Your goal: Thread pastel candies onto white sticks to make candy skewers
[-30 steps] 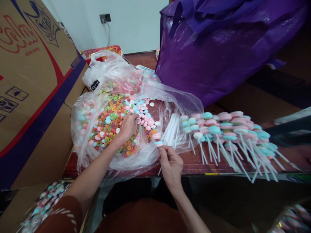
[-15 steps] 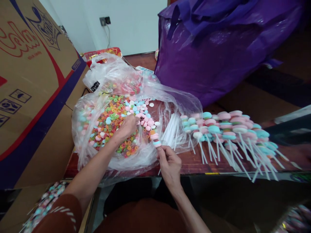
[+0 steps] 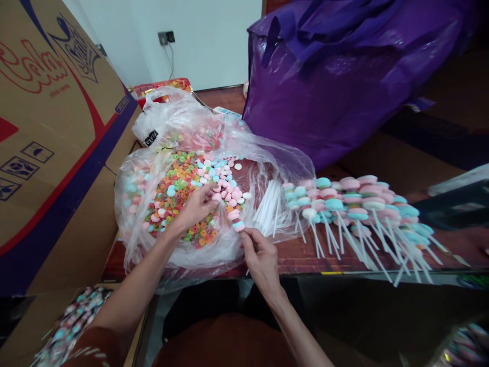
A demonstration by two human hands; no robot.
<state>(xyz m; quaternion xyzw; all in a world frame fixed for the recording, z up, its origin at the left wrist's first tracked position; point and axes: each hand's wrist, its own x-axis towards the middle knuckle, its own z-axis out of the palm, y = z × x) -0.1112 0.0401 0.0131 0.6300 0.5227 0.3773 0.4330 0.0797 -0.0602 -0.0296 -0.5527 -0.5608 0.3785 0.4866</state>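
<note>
My right hand pinches the lower end of a candy stick, on which pink, white, blue and orange pieces are stacked. Close by on the left, my left hand has its fingertips closed on a pink candy, at the edge of the loose pieces. Under and around it, ring-shaped gummies in orange, green and red lie in an opened clear plastic bag. Pink, blue and white round candies are heaped beside the rings. White sticks lie bundled on the plastic, right of the heap.
Finished candy sticks are piled along the table at the right. Behind stands a big purple bag. A printed cardboard box rises at the left. More wrapped candy sticks fill a box below the table.
My right hand and the candy stick have shifted slightly left, closer to my left hand. My left hand has drawn back a little from the heap, with a pink candy at its fingertips.
</note>
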